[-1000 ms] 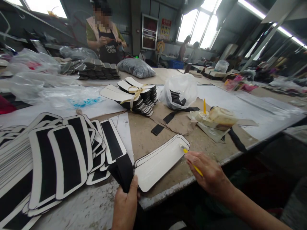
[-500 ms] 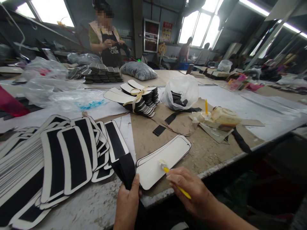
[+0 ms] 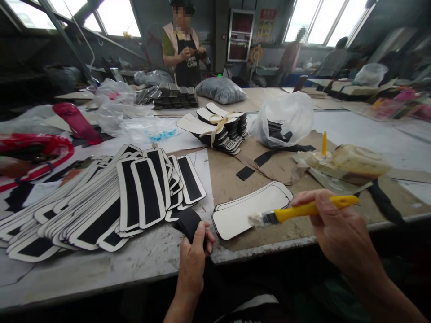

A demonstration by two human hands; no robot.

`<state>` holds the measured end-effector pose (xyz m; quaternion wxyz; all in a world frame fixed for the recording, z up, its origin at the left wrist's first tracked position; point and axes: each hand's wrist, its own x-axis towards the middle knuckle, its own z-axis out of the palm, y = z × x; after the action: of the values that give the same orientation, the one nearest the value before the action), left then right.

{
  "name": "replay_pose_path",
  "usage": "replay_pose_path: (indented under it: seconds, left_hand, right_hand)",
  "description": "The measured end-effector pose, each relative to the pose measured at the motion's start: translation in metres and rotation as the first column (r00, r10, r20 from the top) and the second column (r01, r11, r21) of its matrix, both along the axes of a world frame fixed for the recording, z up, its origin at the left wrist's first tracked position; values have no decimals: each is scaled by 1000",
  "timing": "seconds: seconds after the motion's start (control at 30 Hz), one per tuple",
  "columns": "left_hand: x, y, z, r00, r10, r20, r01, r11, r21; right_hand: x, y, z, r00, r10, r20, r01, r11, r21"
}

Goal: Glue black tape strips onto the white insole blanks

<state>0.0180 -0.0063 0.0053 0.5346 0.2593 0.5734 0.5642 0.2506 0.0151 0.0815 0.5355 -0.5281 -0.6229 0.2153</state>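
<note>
Near the table's edge (image 3: 256, 253), your right hand (image 3: 336, 231) pinches the brush (image 3: 281, 215) over the white panels (image 3: 235, 220), your left hand (image 3: 192, 260) clasps black fabric (image 3: 189, 221) beside them, and a sideways slip might smear it.

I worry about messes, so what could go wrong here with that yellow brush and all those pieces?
The yellow brush might smear past the white piece's edge onto the brown sheet. The black strip in the left hand, close by, could get smudged. The loose, overlapping pile might slide if bumped.

Bare hands (image 3: 197, 246), bare forearms (image 3: 387, 287); seemingly dark clothing (image 3: 222, 287), pale band (image 3: 257, 301).
</note>
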Motion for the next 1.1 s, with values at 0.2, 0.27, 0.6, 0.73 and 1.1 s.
replay_pose_path:
  seconds: [0.2, 0.27, 0.6, 0.73, 1.1]
  left_hand:
    - [13, -28, 28, 996, -89, 24, 88, 996, 16]
    - [24, -36, 30, 988, -155, 12, 155, 988, -7]
    - [47, -41, 19, 972, -233, 21, 232, 972, 25]
    - [48, -47, 13, 964, -265, 5, 265, 964, -1]
    - [11, -36, -14, 999, 6, -52, -15, 986, -167]
  right_hand:
    - [-42, -9, -2, 922, 328, -205, -381, 863, -332]
    - [-61, -13, -11, 847, 415, -332, -528, 728, -438]
    - [-81, -28, -33, 735, 200, -648, -592, 655, -469]
    - [-66, -21, -28, 765, 64, -641, -452, 762, -464]
    - [20, 3, -1, 931, 18, -364, -226, 812, -538]
